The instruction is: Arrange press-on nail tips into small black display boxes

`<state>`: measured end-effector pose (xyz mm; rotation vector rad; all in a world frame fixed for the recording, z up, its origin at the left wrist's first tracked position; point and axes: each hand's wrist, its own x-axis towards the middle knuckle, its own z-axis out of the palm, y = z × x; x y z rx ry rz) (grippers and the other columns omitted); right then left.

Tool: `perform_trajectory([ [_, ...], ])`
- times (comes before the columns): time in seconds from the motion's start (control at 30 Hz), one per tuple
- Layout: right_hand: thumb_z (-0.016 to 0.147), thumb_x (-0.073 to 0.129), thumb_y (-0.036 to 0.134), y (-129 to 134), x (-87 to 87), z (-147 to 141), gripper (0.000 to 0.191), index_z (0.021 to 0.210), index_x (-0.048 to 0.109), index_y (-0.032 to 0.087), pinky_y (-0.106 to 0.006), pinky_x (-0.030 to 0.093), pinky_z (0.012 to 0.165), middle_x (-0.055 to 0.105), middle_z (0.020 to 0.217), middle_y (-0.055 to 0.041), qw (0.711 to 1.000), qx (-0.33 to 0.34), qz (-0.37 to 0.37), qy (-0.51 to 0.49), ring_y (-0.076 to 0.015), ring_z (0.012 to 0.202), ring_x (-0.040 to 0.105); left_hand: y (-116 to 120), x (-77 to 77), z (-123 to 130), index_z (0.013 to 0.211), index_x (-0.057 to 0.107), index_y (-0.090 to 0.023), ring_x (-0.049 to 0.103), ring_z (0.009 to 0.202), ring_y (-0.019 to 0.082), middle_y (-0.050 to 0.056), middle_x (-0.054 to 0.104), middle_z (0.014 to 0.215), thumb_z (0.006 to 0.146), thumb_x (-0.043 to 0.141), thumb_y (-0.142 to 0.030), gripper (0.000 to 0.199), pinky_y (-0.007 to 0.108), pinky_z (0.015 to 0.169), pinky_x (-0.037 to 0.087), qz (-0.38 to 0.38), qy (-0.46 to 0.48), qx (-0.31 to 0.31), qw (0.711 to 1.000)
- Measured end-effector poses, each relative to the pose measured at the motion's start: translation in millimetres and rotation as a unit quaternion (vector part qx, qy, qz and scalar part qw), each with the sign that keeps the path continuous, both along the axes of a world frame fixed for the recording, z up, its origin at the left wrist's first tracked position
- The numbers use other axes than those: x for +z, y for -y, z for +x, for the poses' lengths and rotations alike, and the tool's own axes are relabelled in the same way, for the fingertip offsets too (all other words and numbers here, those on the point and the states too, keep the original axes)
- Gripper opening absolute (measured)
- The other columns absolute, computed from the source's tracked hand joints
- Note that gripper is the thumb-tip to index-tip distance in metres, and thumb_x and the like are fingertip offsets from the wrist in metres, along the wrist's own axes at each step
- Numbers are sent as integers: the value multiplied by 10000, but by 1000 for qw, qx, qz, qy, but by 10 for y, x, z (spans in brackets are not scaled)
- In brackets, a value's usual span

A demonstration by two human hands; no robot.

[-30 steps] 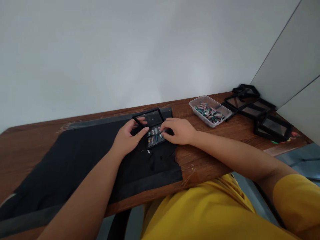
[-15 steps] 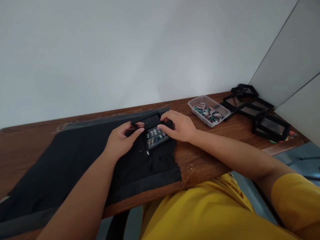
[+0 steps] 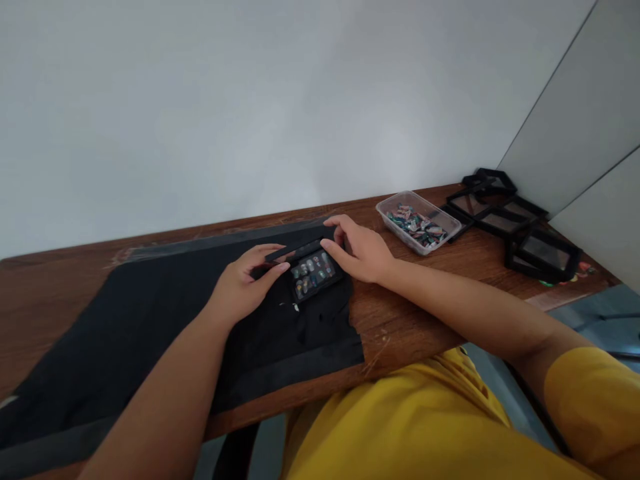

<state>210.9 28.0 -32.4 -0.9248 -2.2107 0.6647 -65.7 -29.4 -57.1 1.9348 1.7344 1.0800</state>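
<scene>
A small black case (image 3: 316, 283) lies on the black mat with several oval, shiny, coloured pieces, like press-on nails, in rows inside it. Its raised lid (image 3: 300, 250) tilts over the far side, seen nearly edge-on. My left hand (image 3: 243, 283) grips the lid's left end between thumb and fingers. At the right end, my right hand (image 3: 361, 253) has its thumb against the case's far corner, fingers curled behind and index finger lifted. Small white scraps (image 3: 296, 307) lie just in front of the case.
A clear plastic tub (image 3: 453, 230) of small coloured pieces stands to the right. Beyond it, several black windowed cases (image 3: 543, 257) lie piled by the wall. The black mat (image 3: 150, 307) covers much of the wooden table (image 3: 395, 320); a wall runs along the back.
The lid has tipped toward the case, so its window hardly shows now. My right thumb has moved back from the pieces to the corner, and the index finger has risen slightly.
</scene>
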Motion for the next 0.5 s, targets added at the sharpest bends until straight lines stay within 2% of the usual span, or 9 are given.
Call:
perform_trajectory([
  [0.07,1176,475,411,0,20,8,414,1512,593,202,-337,520,907,798,1183,-71,1000,19,9,11,-219,1030,731,-1,-15,-11,1058,845,-278,765,1232,319,77,814,1331,887,696,-670,453,478,1090,639,12,-7,-10,1000],
  [0.17,1194,427,366,-13,52,22,373,1414,701,238,-333,512,944,810,1272,-62,998,51,21,37,-217,1093,744,-7,-67,-44,1041,860,-292,722,1322,340,92,771,1414,941,674,-646,412,537,1176,587,48,-31,-30,998],
  [0.3,1177,494,416,-45,65,46,336,1240,751,208,-307,450,811,807,1041,-44,995,81,17,63,-206,928,722,-3,-130,-95,1133,875,-357,669,1396,364,80,712,1521,986,649,-601,363,604,1229,537,54,-79,-55,994],
  [0.4,1166,504,454,-55,61,57,341,1125,734,204,-301,403,767,769,942,-34,991,109,23,76,-200,865,684,17,-117,-105,1246,843,-353,687,1390,354,85,736,1492,985,630,-565,399,570,1201,572,37,-71,-61,995],
  [0.5,1152,518,468,-45,61,57,343,1035,710,209,-302,368,735,741,881,-30,985,132,28,104,-196,813,645,35,-54,-105,1277,817,-294,755,1283,333,105,796,1392,965,594,-540,455,515,1106,640,14,-51,-37,998],
])
